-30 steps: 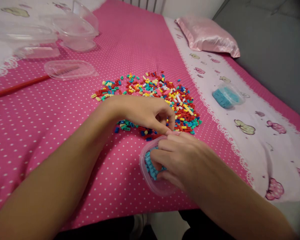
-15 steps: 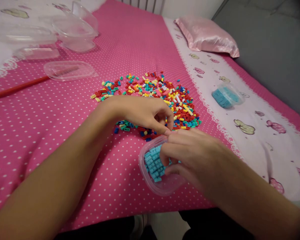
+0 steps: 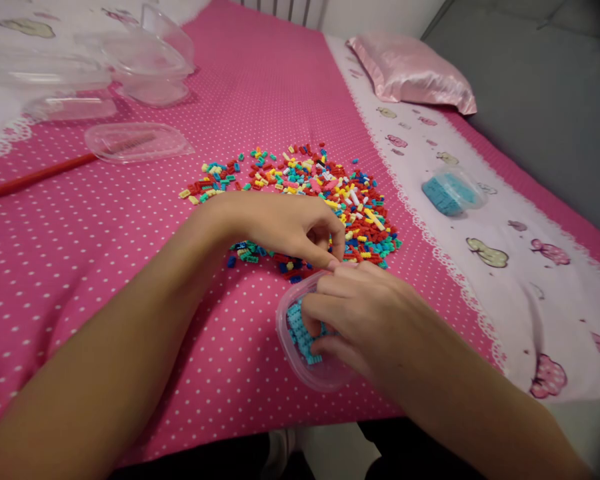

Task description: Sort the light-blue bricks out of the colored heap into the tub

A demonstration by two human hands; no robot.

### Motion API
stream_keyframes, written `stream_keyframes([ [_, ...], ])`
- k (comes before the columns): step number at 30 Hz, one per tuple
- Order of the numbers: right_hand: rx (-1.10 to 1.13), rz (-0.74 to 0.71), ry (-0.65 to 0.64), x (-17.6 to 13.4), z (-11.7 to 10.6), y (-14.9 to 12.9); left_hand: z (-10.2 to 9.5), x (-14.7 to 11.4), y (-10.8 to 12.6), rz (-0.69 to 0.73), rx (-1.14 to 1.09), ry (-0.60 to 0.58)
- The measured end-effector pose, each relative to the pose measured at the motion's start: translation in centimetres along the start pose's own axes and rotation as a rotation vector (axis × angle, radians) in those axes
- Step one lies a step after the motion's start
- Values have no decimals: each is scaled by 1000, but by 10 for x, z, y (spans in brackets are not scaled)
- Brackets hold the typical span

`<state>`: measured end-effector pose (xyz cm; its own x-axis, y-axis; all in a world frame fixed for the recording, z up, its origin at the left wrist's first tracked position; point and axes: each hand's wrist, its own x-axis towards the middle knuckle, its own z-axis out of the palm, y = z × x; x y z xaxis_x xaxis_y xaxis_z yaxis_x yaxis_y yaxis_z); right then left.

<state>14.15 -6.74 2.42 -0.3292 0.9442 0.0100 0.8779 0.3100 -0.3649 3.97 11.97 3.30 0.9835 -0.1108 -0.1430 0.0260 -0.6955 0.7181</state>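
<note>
A clear plastic container (image 3: 291,363) sits near the bed's front edge, with light-blue toy building bricks (image 3: 300,330) packed in rows inside. My left hand (image 3: 300,227) arches over the near side of a mixed brick pile, thumb and fingers closed at the container's far rim; my right hand partly hides this contact. Reaching down into the container, my right hand (image 3: 360,310) has its thumb and fingers curled closed on the light-blue bricks. The hand covers the container's right part. Just beyond both hands spreads the loose pile of small multicoloured bricks (image 3: 365,213).
Another clear container of blue bricks (image 3: 450,193) stands on the right. Several clear plastic containers (image 3: 145,57) are at the upper left. A clear lid (image 3: 170,143) lies over the end of a red stick (image 3: 40,175). A pink pillow (image 3: 413,70) rests at the back.
My right hand has shifted left and a little deeper over the light-blue bricks, covering more of them. My left hand has stayed almost still at the container's rim.
</note>
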Motion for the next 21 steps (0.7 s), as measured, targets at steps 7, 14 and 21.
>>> stream_keyframes([
  [7,28,30,-46,1,1,-4,-1,0,0,2,6,-11],
  [14,33,7,-17,-1,6,1,1,2,1,-2,-16,0],
  [21,-49,31,72,-6,-12,-3,-15,-19,0,-87,35,77],
])
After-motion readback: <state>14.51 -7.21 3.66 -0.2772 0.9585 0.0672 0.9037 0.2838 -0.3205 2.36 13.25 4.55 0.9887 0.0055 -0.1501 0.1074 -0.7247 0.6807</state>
